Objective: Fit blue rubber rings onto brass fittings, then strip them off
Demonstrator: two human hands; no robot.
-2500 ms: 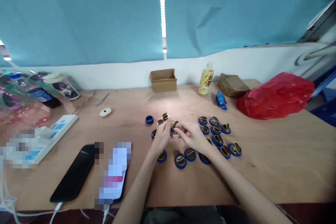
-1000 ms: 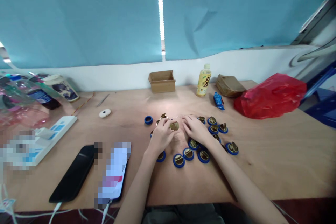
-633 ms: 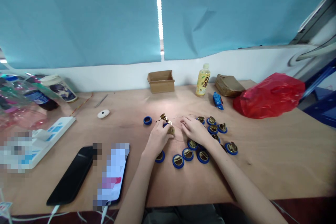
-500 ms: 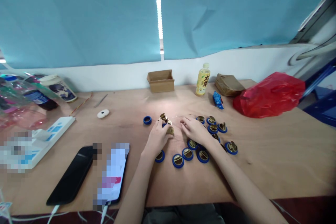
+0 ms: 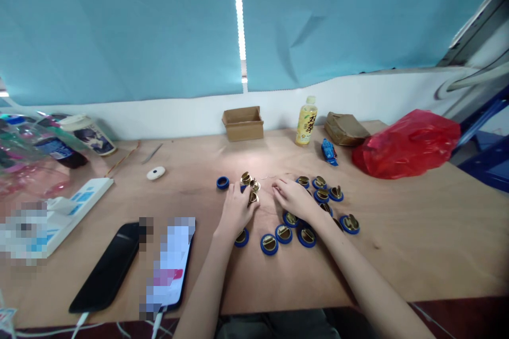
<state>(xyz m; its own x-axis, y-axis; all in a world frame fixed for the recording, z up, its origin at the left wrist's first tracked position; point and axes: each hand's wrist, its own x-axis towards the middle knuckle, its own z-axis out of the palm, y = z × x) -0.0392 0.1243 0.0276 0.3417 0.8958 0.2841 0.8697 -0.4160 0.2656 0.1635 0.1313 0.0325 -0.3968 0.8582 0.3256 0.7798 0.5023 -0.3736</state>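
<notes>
My left hand [image 5: 235, 209] curls over the table, its thumb and fingers around a small gold metal disc piece [image 5: 253, 198]. A bit of blue shows beside its fingertips, mostly hidden. More gold disc pieces [image 5: 246, 178] lie just beyond those fingers, and a blue ring [image 5: 222, 183] sits to their left. My right hand [image 5: 292, 197] is closed, fingertips pinched together; whatever is between them is too small to make out. Around and below it lie several blue rings with gold discs in them, such as one blue-rimmed gold piece [image 5: 269, 244] near the front.
A cardboard box [image 5: 243, 130], yellow drink bottle [image 5: 306, 122], blue packet [image 5: 329, 152] and red plastic bag [image 5: 409, 143] stand at the back. On the left are a black phone [image 5: 109, 267], a lit phone [image 5: 173, 265], a power strip [image 5: 81, 212] and several bottles [image 5: 59, 151].
The gold disc piece at my left hand has shifted slightly left and tilted, now showing its raised middle part. My right hand has hardly moved.
</notes>
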